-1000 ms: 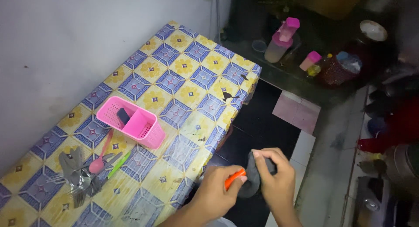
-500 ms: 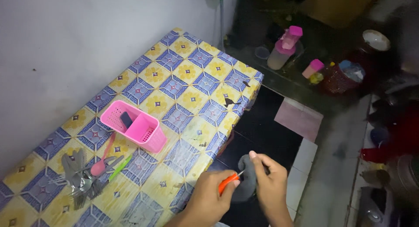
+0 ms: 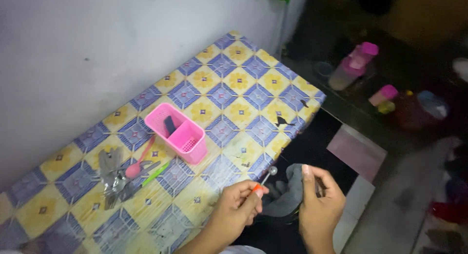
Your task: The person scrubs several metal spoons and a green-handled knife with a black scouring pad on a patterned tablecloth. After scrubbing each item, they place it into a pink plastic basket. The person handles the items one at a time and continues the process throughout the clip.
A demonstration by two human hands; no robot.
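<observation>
My left hand [image 3: 236, 210] pinches the orange handle of a small metal spoon [image 3: 263, 180], whose round bowl points up and to the right. My right hand [image 3: 319, 205] grips a dark grey cloth [image 3: 287, 195] right beside the spoon's bowl. Both hands hover just past the front edge of a table [image 3: 234, 93] covered in a yellow and blue patterned cloth. On the table stands a pink plastic cutlery holder [image 3: 179, 133] with a dark item in one compartment. To its left lies a pile of metal cutlery [image 3: 114, 173] with a pink spoon [image 3: 139, 161] and a green-handled utensil [image 3: 156, 173].
A white wall [image 3: 97, 49] runs along the table's far side. To the right, on a dark lower surface, stand a pink-lidded bottle [image 3: 353, 63] and small pink-lidded containers [image 3: 385, 95]. A pale pink mat [image 3: 358, 151] lies on the dark floor below.
The spoon has come out of the grey cloth: its bowl now shows above my left hand. My view has shifted so the table sits further right and closer.
</observation>
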